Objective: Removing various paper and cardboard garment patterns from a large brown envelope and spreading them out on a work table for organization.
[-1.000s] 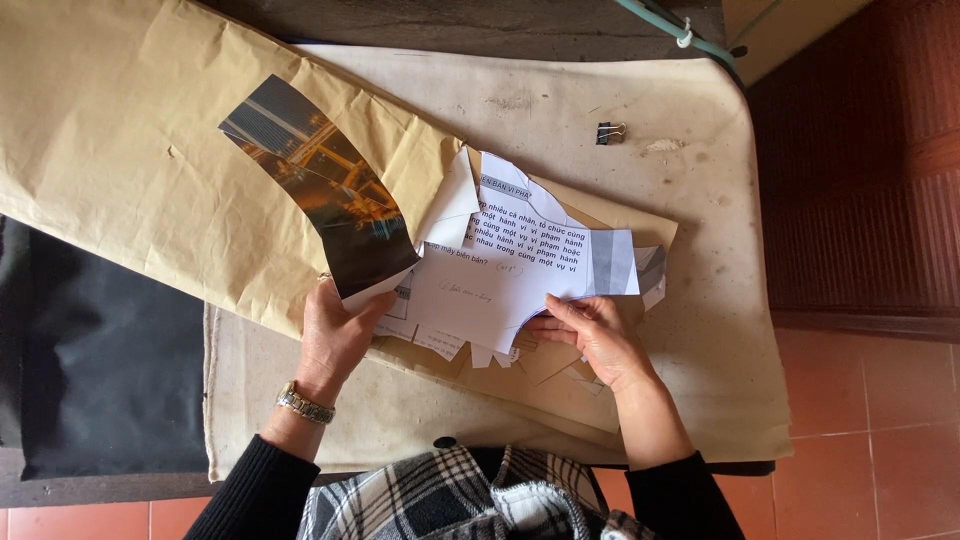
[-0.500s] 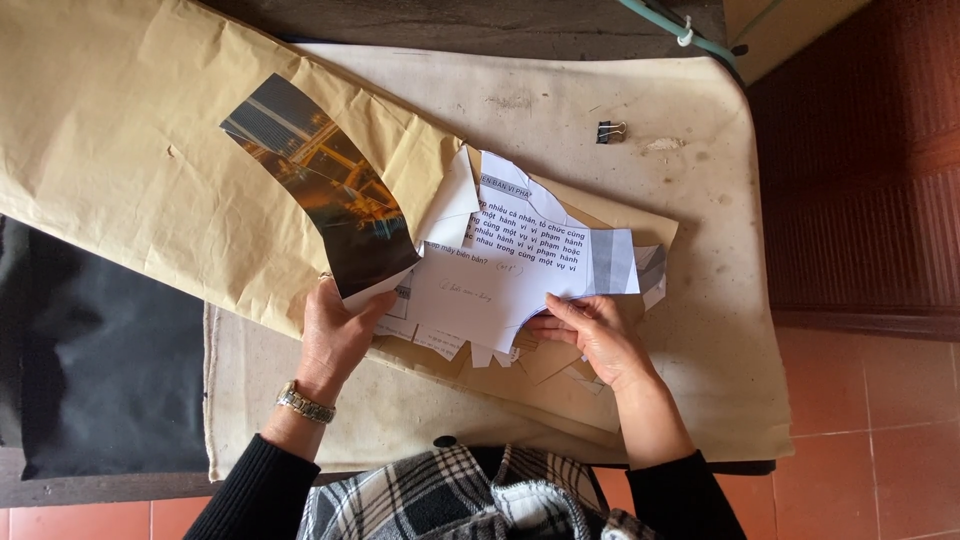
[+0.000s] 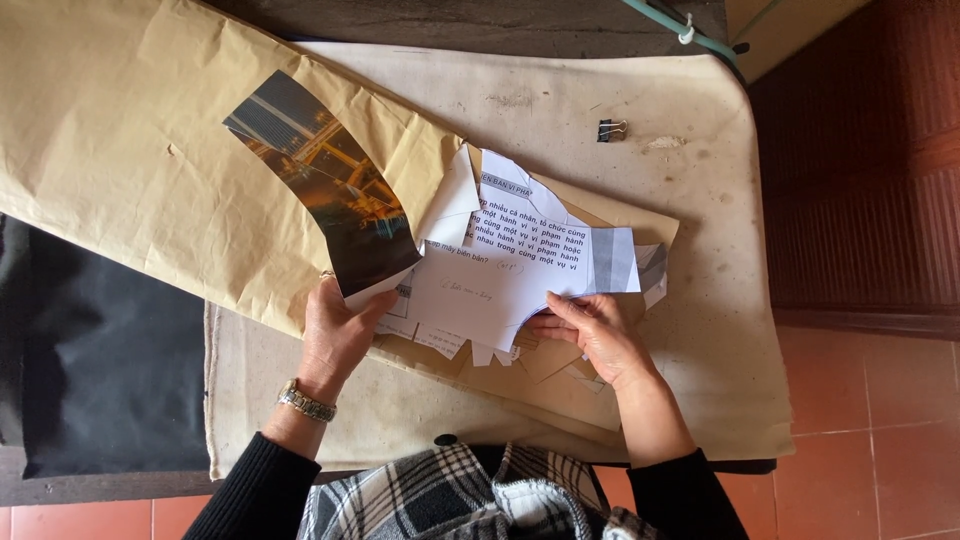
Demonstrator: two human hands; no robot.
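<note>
Paper everywhere: we count a stack of cut pieces mid-table, and how many sheets sit in it we cannot tell, since each covers most of the one below. Print on the upper pieces is partly masked by the white blank piece on top. Tan cutouts poke out underneath, outlines mostly hidden. Our forearms are cut off at the bottom edge, with only dark sleeves and a plaid garment showing.

Left hand: palm down, fingers curled over the stack's left edge, thumb tip at the lower end of the curved photo strip. Looks like a pinch on the paper edge, but the fingertips are under the sheets, so we cannot tell how firm it is. Watch on that wrist.

Right hand: fingers closed to a narrow pinch on the stack's lower right edge, thumb on top, wrist angled in from the lower right.

Surface: table covered in off-white sheet, stained and dusty. Large brown kraft sheet lies across the left half and runs off the frame. Black binder clip sits well apart at the upper right. Black cloth at the left. Red tile floor, dark wood panel on the right.
</note>
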